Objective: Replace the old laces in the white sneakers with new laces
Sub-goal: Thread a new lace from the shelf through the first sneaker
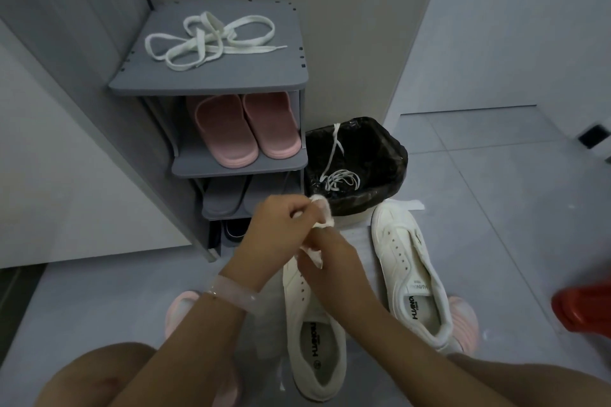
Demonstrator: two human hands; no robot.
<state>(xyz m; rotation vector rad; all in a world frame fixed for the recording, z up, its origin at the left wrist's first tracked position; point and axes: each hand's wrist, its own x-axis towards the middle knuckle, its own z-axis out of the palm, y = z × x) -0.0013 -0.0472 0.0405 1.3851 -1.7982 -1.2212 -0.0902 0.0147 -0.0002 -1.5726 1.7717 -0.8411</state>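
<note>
Two white sneakers stand on the floor with bare eyelets, the left sneaker (314,344) under my forearms and the right sneaker (408,261) beside the bin. Above the left sneaker's toe, my left hand (284,221) and my right hand (334,258) together grip a bunched white lace (322,210); its folds stick out by my fingers. Loose white laces (211,40) lie tangled on top of the grey shoe rack (205,84). Another white lace (340,177) lies inside the black-lined bin (395,155), one end hanging over its far rim.
Pink slippers (244,129) sit on the rack's upper shelf, with grey and dark shoes on the shelves below. A red object (582,311) is at the right edge. My knees and pink slippers frame the sneakers; walls close in on the left and behind.
</note>
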